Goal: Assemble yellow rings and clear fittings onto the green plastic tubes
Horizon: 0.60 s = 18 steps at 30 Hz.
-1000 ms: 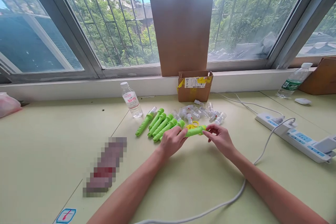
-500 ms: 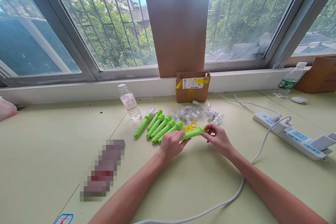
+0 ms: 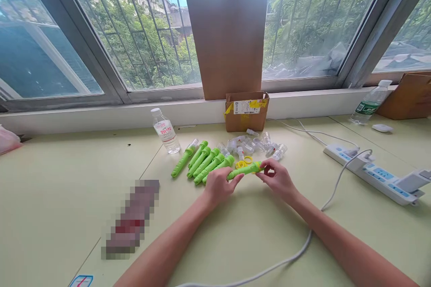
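A green plastic tube point(image 3: 244, 171) lies nearly level between my two hands, just above the table. My left hand point(image 3: 219, 184) is closed round its left end. At the other end, the fingers of my right hand point(image 3: 278, 177) pinch the tip, where a yellow ring point(image 3: 257, 166) sits around the tube. Loose yellow rings point(image 3: 241, 164) lie just behind it. To the left, several green tubes with threaded ends point(image 3: 206, 162) rest side by side. The leftmost tube point(image 3: 182, 162) carries a clear cap point(image 3: 194, 143). Several clear plastic caps point(image 3: 249, 145) are heaped farther back.
A small cardboard box point(image 3: 247, 122) stands by the sill. Water bottles stand at the left point(image 3: 166, 132) and right point(image 3: 370, 103). A white power strip point(image 3: 373, 171) is at right, and its cable point(image 3: 308, 242) passes under my right forearm. A blurred-out object point(image 3: 131, 219) lies left.
The tube has shifted slightly left and turned a little in my hands. My left thumb has lifted away from it somewhat. The other things stay where they were.
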Available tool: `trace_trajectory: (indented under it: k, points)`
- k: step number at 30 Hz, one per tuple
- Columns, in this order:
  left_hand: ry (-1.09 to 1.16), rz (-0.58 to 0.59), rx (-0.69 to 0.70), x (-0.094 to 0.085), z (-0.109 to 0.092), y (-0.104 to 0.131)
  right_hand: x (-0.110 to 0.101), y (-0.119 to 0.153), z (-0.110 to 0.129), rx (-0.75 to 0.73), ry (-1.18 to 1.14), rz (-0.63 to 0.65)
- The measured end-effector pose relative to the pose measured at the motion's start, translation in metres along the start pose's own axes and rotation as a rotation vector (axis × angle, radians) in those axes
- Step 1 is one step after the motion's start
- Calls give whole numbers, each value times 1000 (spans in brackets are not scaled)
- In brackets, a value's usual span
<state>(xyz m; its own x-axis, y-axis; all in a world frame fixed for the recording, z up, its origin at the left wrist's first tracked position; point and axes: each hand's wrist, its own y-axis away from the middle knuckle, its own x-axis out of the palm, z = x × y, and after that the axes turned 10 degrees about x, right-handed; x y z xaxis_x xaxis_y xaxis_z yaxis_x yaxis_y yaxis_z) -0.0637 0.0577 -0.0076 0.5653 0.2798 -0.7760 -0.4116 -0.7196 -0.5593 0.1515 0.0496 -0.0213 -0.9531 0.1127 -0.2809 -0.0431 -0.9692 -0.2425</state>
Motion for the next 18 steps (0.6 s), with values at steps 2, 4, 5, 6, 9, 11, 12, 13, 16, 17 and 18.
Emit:
trace_trajectory:
  k: [2, 4, 5, 6, 9, 11, 12, 13, 16, 17, 18]
  points:
    - [15, 2, -19, 0, -1, -1, 2, 1, 0, -35, 11, 7]
    - [33, -8, -32, 1, -2, -1, 6, 3, 2, -71, 25, 6]
    - [37, -16, -34, 1, -2, -2, 7, 4, 3, -83, 29, -2]
    - [37, -25, -33, 1, -2, -2, 9, 5, 4, -85, 25, -18]
    - [11, -51, -12, 1, -2, -2, 10, 7, 5, -64, 2, -75]
    - [-13, -62, 15, 3, -1, -1, 10, 6, 5, -51, 3, -107]
    - [-24, -64, 30, 4, -1, 0, 9, 6, 4, -51, 8, -117]
    - [-35, -66, 44, 5, -1, 0, 8, 5, 4, -54, 14, -122]
    - [-68, -82, 76, 7, 0, 1, 8, 4, 3, -65, 19, -128]
    - [-79, -90, 86, 8, 0, 2, 8, 4, 3, -64, 18, -131]
    - [-91, -99, 98, 8, 0, 2, 8, 4, 3, -61, 18, -135]
